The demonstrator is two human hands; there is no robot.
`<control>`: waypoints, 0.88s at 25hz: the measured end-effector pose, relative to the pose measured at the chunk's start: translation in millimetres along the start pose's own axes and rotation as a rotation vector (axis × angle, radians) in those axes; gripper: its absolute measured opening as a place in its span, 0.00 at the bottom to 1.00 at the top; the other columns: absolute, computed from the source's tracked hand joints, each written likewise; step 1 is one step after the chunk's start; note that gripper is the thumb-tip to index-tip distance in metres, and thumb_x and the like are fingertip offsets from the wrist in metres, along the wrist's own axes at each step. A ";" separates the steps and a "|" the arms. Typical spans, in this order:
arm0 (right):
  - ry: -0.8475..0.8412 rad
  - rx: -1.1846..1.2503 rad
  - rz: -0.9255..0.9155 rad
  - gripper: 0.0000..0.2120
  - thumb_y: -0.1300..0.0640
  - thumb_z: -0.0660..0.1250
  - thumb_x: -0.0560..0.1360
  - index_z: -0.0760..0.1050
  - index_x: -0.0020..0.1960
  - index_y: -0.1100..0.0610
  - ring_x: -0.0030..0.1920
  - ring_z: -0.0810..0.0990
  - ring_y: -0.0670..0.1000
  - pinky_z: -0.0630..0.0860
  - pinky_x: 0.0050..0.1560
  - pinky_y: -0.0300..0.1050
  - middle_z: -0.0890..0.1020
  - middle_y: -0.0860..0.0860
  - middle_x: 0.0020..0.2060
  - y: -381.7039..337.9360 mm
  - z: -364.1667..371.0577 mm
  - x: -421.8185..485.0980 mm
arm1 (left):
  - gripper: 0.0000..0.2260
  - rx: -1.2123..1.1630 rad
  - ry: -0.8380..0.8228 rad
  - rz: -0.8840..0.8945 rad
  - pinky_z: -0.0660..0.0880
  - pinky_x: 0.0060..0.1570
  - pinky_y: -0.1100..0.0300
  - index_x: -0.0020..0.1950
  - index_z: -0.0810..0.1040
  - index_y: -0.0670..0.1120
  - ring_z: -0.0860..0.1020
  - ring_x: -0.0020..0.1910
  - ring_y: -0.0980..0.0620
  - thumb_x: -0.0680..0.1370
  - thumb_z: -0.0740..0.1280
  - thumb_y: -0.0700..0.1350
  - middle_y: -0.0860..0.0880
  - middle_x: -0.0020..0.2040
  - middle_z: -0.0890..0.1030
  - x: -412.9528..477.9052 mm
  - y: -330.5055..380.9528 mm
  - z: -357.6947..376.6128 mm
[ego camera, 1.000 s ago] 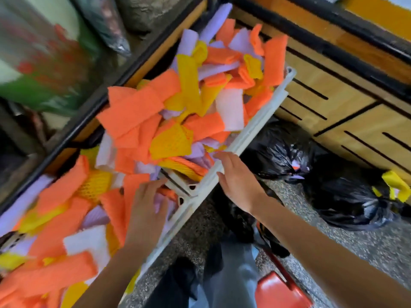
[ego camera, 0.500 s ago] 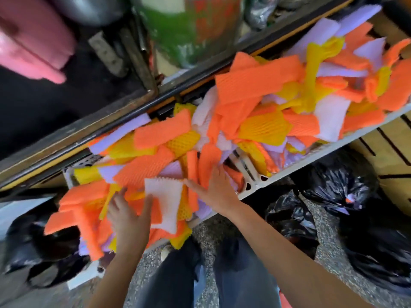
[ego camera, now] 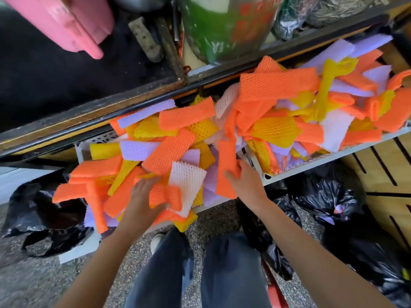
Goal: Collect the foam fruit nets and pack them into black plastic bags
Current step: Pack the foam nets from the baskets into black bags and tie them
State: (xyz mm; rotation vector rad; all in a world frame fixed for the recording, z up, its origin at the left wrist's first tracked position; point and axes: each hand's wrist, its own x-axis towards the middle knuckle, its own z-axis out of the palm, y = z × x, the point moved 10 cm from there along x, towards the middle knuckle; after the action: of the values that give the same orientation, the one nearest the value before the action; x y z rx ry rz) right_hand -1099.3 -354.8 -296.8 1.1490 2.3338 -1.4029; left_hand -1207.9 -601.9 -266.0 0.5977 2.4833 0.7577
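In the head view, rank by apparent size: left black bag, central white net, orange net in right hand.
1. left black bag
2. white net
3. orange net in the right hand
The two nets look close.

A green drum stands behind a black rail. Left of the drum lies something pink, perhaps a tub. Below the drum is speckled floor. Lower right of the drum are a slatted wood panel and something red.
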 end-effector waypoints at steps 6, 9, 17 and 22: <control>0.161 -0.021 -0.091 0.20 0.55 0.65 0.77 0.66 0.66 0.60 0.58 0.76 0.54 0.73 0.51 0.49 0.74 0.54 0.60 -17.8 -44.6 -39.8 | 0.06 0.026 0.375 -0.113 0.67 0.45 0.53 0.46 0.75 0.46 0.74 0.46 0.45 0.74 0.71 0.40 0.48 0.44 0.77 -16.0 17.4 -58.1; 0.085 0.058 -0.206 0.17 0.54 0.66 0.76 0.66 0.62 0.55 0.52 0.77 0.47 0.72 0.48 0.40 0.75 0.48 0.54 -47.2 -31.9 -68.6 | 0.08 -0.239 0.514 -0.116 0.65 0.44 0.63 0.54 0.74 0.46 0.73 0.44 0.52 0.76 0.68 0.41 0.49 0.45 0.74 -33.5 57.7 -60.7; -0.139 0.479 -0.148 0.29 0.44 0.69 0.68 0.65 0.65 0.49 0.52 0.80 0.39 0.76 0.50 0.34 0.79 0.41 0.52 -49.4 -10.1 -82.5 | 0.12 -0.659 0.126 0.001 0.67 0.55 0.73 0.60 0.75 0.53 0.74 0.59 0.61 0.79 0.57 0.45 0.54 0.57 0.76 -50.3 146.9 24.3; -0.109 0.256 -0.101 0.25 0.55 0.69 0.74 0.65 0.67 0.56 0.52 0.79 0.46 0.72 0.44 0.28 0.78 0.47 0.54 -9.6 -28.6 -54.6 | 0.13 -0.459 0.199 -0.049 0.66 0.54 0.70 0.59 0.71 0.55 0.72 0.56 0.56 0.78 0.65 0.40 0.52 0.55 0.74 -38.6 106.9 21.8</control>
State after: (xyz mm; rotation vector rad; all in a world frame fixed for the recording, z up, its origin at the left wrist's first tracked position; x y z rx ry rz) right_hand -1062.5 -362.3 -247.1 0.9969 2.2131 -1.7950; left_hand -1137.0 -533.0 -205.6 0.3039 2.3613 1.3701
